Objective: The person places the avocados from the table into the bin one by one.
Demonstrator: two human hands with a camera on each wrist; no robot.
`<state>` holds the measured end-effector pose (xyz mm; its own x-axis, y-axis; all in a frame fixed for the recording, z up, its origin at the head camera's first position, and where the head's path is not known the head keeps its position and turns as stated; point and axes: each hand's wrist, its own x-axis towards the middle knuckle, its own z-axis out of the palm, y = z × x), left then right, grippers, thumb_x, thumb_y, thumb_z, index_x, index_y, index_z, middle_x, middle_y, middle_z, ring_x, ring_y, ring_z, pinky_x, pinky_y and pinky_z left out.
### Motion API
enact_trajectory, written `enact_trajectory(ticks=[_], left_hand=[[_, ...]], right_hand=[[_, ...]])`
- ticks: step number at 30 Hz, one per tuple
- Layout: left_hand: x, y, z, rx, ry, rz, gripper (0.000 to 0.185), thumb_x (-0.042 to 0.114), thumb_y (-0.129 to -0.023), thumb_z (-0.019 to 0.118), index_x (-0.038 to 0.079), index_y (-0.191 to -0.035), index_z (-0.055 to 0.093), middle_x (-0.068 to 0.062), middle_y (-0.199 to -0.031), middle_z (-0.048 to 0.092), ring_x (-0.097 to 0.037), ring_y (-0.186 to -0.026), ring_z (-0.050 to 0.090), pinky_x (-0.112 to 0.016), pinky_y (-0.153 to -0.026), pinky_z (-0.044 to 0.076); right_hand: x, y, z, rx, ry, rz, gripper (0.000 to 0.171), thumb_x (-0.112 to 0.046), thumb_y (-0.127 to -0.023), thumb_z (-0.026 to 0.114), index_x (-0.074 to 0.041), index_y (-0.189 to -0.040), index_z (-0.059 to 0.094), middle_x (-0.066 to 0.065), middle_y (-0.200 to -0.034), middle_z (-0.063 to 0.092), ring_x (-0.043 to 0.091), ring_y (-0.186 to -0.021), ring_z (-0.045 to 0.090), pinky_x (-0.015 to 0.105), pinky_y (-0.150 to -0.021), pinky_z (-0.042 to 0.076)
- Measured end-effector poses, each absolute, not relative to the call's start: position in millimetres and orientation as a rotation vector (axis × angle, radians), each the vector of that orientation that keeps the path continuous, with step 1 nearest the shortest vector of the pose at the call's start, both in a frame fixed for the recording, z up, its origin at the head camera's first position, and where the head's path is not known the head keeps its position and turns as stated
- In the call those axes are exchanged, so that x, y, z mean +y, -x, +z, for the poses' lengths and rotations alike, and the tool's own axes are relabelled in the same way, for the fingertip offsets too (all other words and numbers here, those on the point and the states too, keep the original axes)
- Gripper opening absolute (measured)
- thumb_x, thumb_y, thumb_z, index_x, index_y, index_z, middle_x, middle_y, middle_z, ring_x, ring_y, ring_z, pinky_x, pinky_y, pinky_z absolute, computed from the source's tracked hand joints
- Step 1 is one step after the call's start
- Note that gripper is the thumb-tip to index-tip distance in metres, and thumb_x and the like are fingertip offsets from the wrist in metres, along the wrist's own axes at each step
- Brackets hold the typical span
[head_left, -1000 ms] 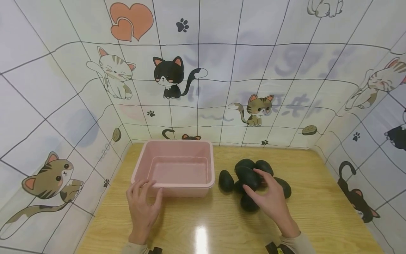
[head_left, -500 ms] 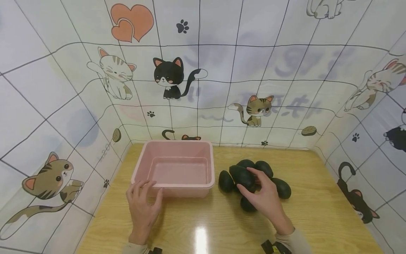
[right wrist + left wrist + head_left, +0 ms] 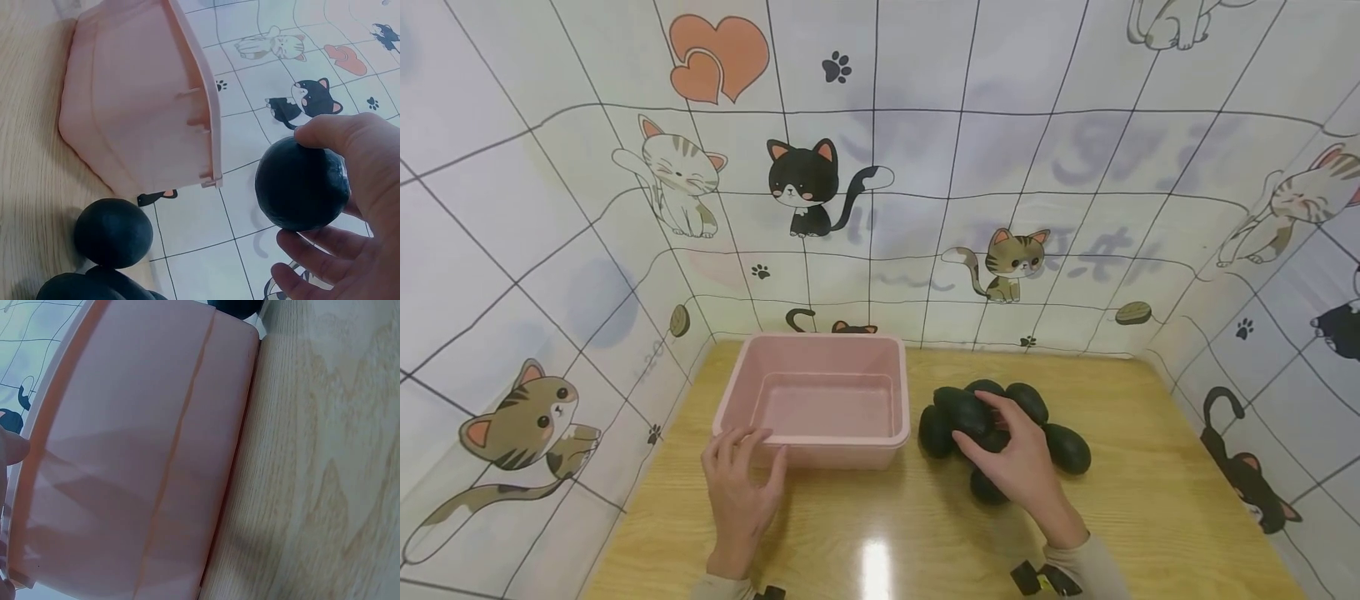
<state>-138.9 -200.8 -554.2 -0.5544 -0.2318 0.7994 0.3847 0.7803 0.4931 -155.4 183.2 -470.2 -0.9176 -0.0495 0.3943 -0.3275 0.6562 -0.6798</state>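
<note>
Several dark green avocados lie in a heap on the wooden table, among them one avocado (image 3: 1067, 449) at the heap's right side. My right hand (image 3: 1018, 458) holds another avocado (image 3: 962, 411) just above the heap, between thumb and fingers. In the right wrist view the held avocado (image 3: 303, 184) is apart from the others. To the left stands a pink plastic bin (image 3: 827, 408) with nothing inside. My left hand (image 3: 741, 487) grips its near rim at the left corner, fingers over the edge and thumb on the front side. The left wrist view shows mostly the bin's outer wall (image 3: 125, 437).
The wooden table (image 3: 940, 542) is bounded at the back and sides by a white cloth (image 3: 917, 233) printed with cats and grid lines. One avocado (image 3: 114, 233) rests between the heap and the bin's right end.
My right hand has moved left with the held avocado, from over the heap's middle toward the bin. My left hand has stayed on the rim.
</note>
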Motion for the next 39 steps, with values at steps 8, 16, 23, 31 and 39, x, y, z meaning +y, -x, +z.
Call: enact_trajectory(ticks=[8,16,23,31,39], left_hand=[[-201.2,138.5,-554.1,-2.007,0.120,-0.798,0.034,0.025,-0.081,0.080,0.005,-0.108,0.076,-0.024,-0.114,0.070,-0.048,-0.114,0.052,-0.057,-0.098,0.036],[-201.2,138.9,-554.8,-2.000,0.121,-0.794,0.034,0.027,-0.082,0.078,0.006,-0.108,0.076,-0.023,-0.114,0.070,-0.049,-0.114,0.053,-0.059,-0.099,0.036],[-200.1,137.6,-552.8,-2.014,0.107,-0.807,0.033,0.026,-0.082,0.079,0.005,-0.108,0.076,-0.024,-0.116,0.070,-0.048,-0.115,0.052,-0.060,-0.101,0.035],[-199.3,140.1,-552.7,-2.001,0.118,-0.799,0.034,0.027,-0.083,0.078,0.006,-0.109,0.076,-0.024,-0.115,0.070,-0.048,-0.115,0.052,-0.061,-0.101,0.036],[-199.7,139.8,-555.4,-2.013,0.104,-0.805,0.033,0.026,-0.082,0.079,0.006,-0.109,0.076,-0.022,-0.117,0.069,-0.047,-0.116,0.052,-0.061,-0.102,0.035]], right_hand=[[177.0,159.1,-466.0,-2.539,-0.326,1.146,0.066,-0.030,-0.083,0.092,-0.018,-0.142,0.064,0.002,-0.137,0.070,0.021,-0.109,0.072,0.043,-0.093,0.060],[173.4,162.7,-459.2,-2.552,-0.363,1.133,0.066,-0.033,-0.084,0.091,-0.017,-0.143,0.064,0.003,-0.137,0.070,0.022,-0.109,0.072,0.045,-0.092,0.060],[171.2,165.5,-454.5,-2.578,-0.400,1.118,0.066,-0.035,-0.084,0.090,-0.017,-0.142,0.064,0.003,-0.137,0.070,0.022,-0.109,0.071,0.046,-0.092,0.060],[165.8,170.4,-447.9,-2.611,-0.471,1.091,0.066,-0.036,-0.084,0.090,-0.018,-0.142,0.064,0.001,-0.134,0.070,0.021,-0.114,0.071,0.045,-0.094,0.062],[162.7,173.9,-445.7,-2.632,-0.524,1.063,0.067,-0.036,-0.085,0.090,-0.016,-0.143,0.064,0.002,-0.133,0.071,0.022,-0.115,0.072,0.046,-0.094,0.062]])
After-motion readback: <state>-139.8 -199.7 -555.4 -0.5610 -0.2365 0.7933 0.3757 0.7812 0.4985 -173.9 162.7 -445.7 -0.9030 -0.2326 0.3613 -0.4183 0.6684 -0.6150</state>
